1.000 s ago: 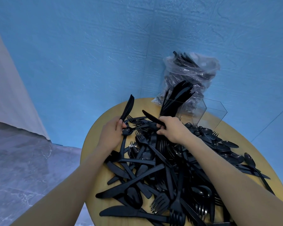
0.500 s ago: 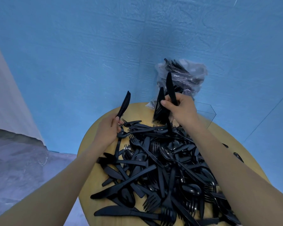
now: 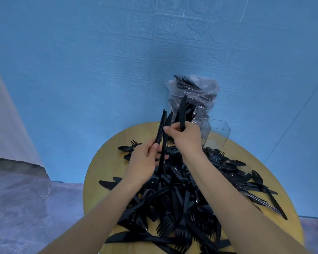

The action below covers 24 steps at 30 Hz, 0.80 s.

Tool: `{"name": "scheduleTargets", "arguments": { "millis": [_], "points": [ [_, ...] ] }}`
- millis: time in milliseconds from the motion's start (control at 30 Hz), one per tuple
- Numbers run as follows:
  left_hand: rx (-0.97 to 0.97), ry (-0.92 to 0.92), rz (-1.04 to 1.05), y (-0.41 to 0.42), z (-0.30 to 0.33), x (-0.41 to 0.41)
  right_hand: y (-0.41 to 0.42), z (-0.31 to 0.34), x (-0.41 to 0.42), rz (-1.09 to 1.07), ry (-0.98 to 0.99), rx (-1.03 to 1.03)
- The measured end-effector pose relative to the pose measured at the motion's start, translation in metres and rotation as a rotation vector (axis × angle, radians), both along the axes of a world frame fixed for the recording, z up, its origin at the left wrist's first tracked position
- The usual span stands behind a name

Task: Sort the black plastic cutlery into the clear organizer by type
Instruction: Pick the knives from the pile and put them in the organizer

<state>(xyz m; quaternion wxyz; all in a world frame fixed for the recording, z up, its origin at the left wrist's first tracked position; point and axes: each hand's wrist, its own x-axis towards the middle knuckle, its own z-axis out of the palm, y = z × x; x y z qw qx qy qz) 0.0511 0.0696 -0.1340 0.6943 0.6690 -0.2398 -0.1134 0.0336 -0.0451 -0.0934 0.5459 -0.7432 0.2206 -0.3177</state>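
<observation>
A heap of black plastic forks, spoons and knives [image 3: 184,202] covers the round wooden table [image 3: 94,182]. My left hand [image 3: 143,162] grips a bundle of black knives [image 3: 161,127] that stands upright above the pile. My right hand [image 3: 184,137] is raised just right of it and holds one black knife [image 3: 182,111] upright, while its fingertips touch another knife of the bundle. The clear organizer [image 3: 218,132] stands at the table's far edge, partly hidden behind my right hand.
A clear plastic bag [image 3: 193,96] stuffed with more black cutlery leans on the blue wall behind the organizer. Loose spoons [image 3: 235,164] lie at the table's right side. The floor lies below the table's left edge.
My right hand has come left from the organizer with a knife and now meets the bundle in my left hand. My left hand has risen and moved toward the middle.
</observation>
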Motion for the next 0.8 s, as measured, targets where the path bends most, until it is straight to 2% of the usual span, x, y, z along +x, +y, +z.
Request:
{"name": "scheduleTargets", "arguments": {
  "millis": [267,400,500,633,800],
  "points": [
    [0.144,-0.127,0.065,-0.005,-0.008,-0.019,0.012,-0.01,-0.01,-0.093,-0.009,0.098],
    [0.201,-0.246,0.049,-0.002,-0.01,-0.022,0.014,-0.009,-0.015,-0.026,0.018,0.139],
    [0.174,-0.158,0.05,0.003,-0.013,-0.021,0.012,-0.008,-0.023,0.124,0.134,0.177],
    [0.115,-0.009,0.08,0.009,-0.018,-0.017,0.012,-0.017,-0.031,0.195,0.24,0.27],
    [-0.038,0.144,0.024,0.01,-0.018,-0.023,0.03,-0.033,-0.036,0.191,0.217,0.143]
  ]
}}
